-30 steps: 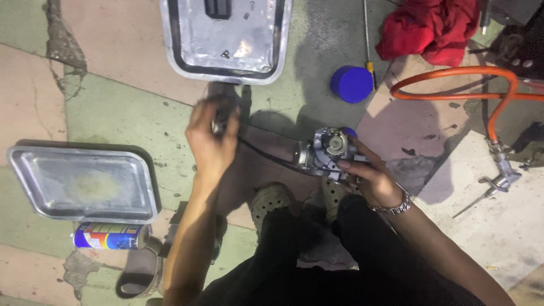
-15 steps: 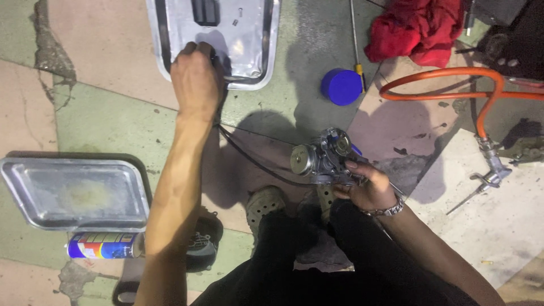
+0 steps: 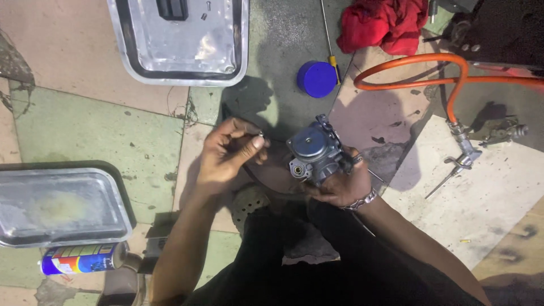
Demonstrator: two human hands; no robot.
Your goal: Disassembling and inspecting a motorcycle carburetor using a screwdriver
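Head view: left hand (image 3: pixel 226 153) pinches a tiny screw (image 3: pixel 261 134); right hand (image 3: pixel 340 184), at three o'clock, grips the metal carburetor (image 3: pixel 313 150). Best keep it steady.

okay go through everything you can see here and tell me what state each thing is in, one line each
Left hand: pinching a small screw.
Right hand: gripping the carburetor, held off the floor.
Upper metal tray: holds a dark part and small screws.
Left metal tray: wet film inside.
Spray can: lying on its side.
Blue cap: lying loose on the floor.
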